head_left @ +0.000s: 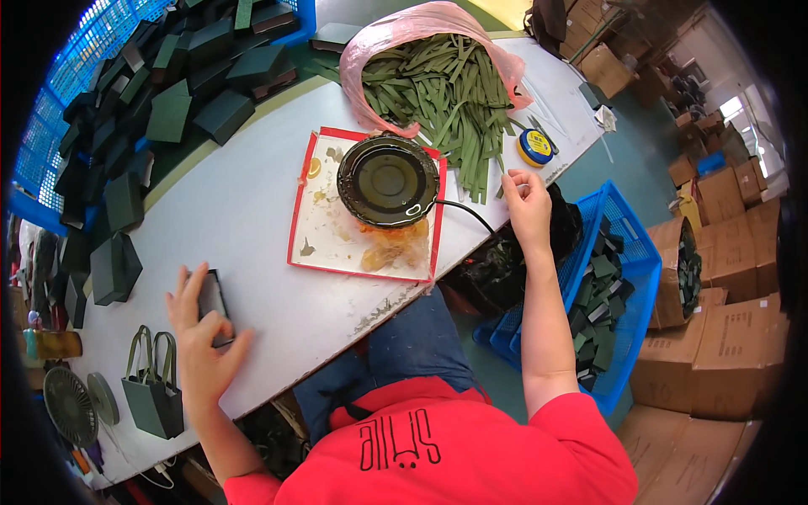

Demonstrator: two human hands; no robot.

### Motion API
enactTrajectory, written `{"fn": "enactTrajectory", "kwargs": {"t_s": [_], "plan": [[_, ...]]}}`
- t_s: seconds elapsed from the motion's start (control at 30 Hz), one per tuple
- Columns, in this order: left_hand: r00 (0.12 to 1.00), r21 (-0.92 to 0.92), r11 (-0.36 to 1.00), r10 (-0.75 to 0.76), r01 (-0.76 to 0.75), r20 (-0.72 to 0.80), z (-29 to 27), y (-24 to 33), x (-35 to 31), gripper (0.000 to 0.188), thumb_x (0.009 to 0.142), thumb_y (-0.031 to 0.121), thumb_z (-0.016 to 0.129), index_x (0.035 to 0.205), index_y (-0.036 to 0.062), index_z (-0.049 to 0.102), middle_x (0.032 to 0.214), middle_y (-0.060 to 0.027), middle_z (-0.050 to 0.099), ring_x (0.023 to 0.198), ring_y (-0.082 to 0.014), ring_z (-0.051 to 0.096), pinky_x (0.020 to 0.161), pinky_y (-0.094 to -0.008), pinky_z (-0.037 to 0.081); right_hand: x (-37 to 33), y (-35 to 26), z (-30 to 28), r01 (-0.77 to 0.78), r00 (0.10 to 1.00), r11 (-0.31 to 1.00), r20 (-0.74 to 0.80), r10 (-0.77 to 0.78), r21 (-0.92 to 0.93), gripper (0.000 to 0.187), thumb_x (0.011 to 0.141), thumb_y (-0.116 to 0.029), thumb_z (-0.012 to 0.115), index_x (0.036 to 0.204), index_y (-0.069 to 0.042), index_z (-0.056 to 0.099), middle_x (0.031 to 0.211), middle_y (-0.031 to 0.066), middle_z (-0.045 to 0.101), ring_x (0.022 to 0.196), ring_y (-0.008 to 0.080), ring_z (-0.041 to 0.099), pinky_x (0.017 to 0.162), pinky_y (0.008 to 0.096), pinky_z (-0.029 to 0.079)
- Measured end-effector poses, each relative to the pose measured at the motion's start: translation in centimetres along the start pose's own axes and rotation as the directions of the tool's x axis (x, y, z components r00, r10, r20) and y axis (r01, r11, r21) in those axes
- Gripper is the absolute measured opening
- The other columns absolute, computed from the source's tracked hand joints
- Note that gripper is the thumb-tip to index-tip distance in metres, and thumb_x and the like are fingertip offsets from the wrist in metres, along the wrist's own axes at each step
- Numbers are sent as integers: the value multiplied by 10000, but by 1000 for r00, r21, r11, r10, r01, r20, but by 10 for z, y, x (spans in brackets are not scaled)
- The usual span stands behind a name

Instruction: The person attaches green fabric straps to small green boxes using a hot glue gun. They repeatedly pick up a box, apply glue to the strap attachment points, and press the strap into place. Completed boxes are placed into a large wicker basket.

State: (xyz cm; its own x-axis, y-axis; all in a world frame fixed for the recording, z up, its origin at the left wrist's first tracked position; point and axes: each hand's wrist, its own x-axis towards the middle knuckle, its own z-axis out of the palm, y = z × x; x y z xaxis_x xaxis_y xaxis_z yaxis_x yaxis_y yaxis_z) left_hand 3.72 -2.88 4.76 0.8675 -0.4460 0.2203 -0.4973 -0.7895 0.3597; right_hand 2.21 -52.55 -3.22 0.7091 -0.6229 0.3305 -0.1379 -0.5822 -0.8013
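Note:
My left hand (204,337) is spread over the left part of the table, its fingers apart. Beside and partly under those fingers is a dark, thin rectangular thing (220,305) resembling a phone; I see no grip on it. My right hand (528,206) is at the table's right edge, thumb and forefinger pinched at the end of a green strap (501,158). That strap comes from a heap of green straps (450,97) spilling out of a pink plastic bag (370,50). Between my hands, a round black pan (389,180) with dark, shiny liquid stands on a stained, red-edged white board (332,244).
A blue-and-yellow tin (535,146) sits near my right hand. A cord (467,208) leaves the pan. Dark green boxes (172,109) crowd the far left; a small green handled bag (154,404) and fan (70,406) stand nearer. A blue crate (644,286) and cartons (736,345) are right.

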Motion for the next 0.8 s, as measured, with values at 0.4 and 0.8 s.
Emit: {"fn": "enactTrajectory", "kwargs": {"t_s": [0.4, 0.8], "plan": [[970, 169, 984, -101, 64, 221, -3, 8, -2, 820, 523, 184, 861, 1288, 79, 585, 1503, -191, 406, 1369, -391, 362, 1140, -493, 256, -4, -18, -7, -227, 959, 947, 220, 177, 227, 274, 960, -258, 679, 1067, -9, 636, 713, 10, 632, 554, 48, 490, 519, 218, 401], [972, 170, 984, -92, 56, 215, -1, 8, -2, 793, 527, 189, 854, 1269, 85, 593, 1468, -195, 427, 1360, -385, 372, 1136, -500, 242, -15, -29, -6, 225, 972, 969, -97, -216, 100, 294, 1002, -281, 616, 1159, -35, 648, 1031, 75, 643, 660, 57, 513, 611, 224, 440]]}}
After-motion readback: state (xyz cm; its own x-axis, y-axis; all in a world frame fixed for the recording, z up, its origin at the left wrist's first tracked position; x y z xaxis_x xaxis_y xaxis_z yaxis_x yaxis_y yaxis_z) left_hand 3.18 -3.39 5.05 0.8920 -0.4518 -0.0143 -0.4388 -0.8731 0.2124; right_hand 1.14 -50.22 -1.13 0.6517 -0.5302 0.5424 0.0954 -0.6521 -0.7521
